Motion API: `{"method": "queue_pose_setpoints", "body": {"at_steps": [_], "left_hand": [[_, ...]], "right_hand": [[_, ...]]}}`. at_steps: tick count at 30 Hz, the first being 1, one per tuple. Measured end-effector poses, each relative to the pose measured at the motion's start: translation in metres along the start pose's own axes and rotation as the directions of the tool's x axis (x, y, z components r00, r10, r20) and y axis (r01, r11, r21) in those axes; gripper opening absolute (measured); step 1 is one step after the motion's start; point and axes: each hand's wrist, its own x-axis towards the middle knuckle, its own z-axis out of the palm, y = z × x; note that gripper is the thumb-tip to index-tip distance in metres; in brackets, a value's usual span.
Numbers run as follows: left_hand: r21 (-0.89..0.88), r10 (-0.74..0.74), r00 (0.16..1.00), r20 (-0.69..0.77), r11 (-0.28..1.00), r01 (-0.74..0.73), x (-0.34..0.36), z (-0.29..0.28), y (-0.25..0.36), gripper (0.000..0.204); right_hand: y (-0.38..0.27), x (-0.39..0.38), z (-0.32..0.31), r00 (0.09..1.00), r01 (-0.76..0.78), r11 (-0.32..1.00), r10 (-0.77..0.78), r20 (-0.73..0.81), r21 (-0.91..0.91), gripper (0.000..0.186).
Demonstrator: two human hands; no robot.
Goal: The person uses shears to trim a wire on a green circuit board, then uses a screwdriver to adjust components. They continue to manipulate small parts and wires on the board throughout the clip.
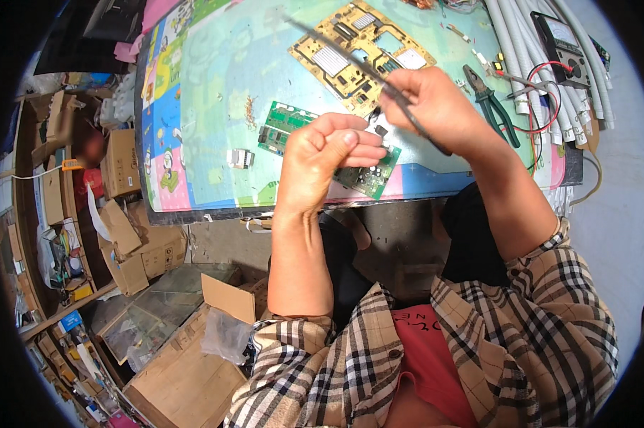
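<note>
My right hand (434, 108) grips a long, thin, dark tool (334, 52), whose slanted length reaches up past the large yellow circuit board (309, 44); its exact kind is unclear. Beside it, my left hand (313, 158) has its fingers curled and the thumb pressed over them. Whatever they may hold is hidden. A small black piece (380, 130) shows between the two hands. Below and partly behind my left hand are a green circuit board (283, 116) and another green board (374, 180) near the table's front edge.
Green-handled pliers (492, 107) lie on the patterned mat to the right. Beyond them are white tubes (513, 43) and an analog multimeter (564, 48) with red leads. A small metal-and-white connector (241, 158) sits left. Cardboard boxes (122, 162) and shelves stand left of the table.
</note>
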Motion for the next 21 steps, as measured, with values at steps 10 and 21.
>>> {"method": "queue_pose_setpoints", "body": {"at_steps": [10, 21], "left_hand": [[-0.444, 0.053, 0.997, 0.062, 0.896, -0.020, 0.004, -0.031, -0.003, 0.027], [-0.578, 0.088, 0.996, 0.012, 0.813, -0.065, 0.003, -0.045, -0.002, 0.026]], "right_hand": [[-0.032, -0.017, -0.010, 0.890, -0.032, 0.999, 0.031, 0.455, -0.005, 0.010], [-0.024, -0.027, 0.020, 0.801, 0.101, 0.994, -0.054, 0.596, -0.046, 0.015]]}}
